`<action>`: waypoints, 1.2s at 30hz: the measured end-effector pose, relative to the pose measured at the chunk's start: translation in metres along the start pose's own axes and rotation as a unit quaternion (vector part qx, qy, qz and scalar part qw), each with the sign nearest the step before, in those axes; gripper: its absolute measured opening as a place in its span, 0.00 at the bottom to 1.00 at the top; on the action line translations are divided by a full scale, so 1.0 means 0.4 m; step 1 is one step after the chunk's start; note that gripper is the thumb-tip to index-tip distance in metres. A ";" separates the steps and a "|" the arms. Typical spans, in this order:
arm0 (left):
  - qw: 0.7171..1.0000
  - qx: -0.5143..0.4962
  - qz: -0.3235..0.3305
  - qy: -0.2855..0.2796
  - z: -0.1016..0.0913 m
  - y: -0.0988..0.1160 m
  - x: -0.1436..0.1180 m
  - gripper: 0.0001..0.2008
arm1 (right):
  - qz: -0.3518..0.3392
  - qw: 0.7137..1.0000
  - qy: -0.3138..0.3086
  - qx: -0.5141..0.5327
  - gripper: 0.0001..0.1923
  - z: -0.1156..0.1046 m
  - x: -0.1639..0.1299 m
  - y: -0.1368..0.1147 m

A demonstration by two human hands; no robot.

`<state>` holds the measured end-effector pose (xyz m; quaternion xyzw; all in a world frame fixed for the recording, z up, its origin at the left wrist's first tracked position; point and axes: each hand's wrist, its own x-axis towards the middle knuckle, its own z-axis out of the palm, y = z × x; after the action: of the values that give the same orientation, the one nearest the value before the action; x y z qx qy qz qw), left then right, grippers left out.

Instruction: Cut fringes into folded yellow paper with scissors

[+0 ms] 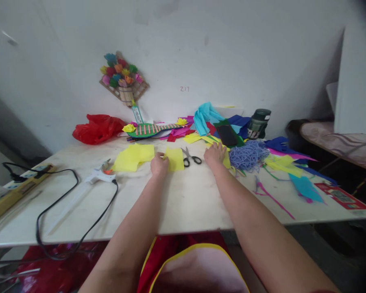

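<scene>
One yellow sheet [175, 159], flat and straight-edged, adjoins your left hand [159, 164]. Your right hand [215, 154] touches yellow paper [226, 160]. Neither hand's grip is discernible.

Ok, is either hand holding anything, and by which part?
Can't tell for certain: the left hand is at the left edge of a yellow sheet, the right hand at other yellow paper.

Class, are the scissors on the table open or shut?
Open: the scissors lie with their blades parted and their handle loops spread.
</scene>
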<state>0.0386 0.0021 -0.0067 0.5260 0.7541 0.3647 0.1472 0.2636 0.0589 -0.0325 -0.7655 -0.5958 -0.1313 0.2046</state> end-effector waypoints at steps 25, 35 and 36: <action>0.997 0.005 0.049 0.059 -0.004 0.007 -0.017 0.14 | 0.101 0.980 0.027 0.171 0.20 -0.029 0.008 0.027; 0.999 -0.002 0.035 0.034 -0.005 0.009 -0.018 0.13 | 0.074 0.984 -0.031 0.156 0.20 -0.008 0.028 0.060; 0.999 -0.001 0.037 0.032 -0.005 0.009 -0.018 0.13 | 0.061 0.986 -0.034 0.154 0.20 -0.006 0.030 0.063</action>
<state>0.0428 -0.0046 -0.0041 0.5414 0.7380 0.3875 0.1095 0.2912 0.0630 -0.0289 -0.7641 -0.5673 0.0007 0.3071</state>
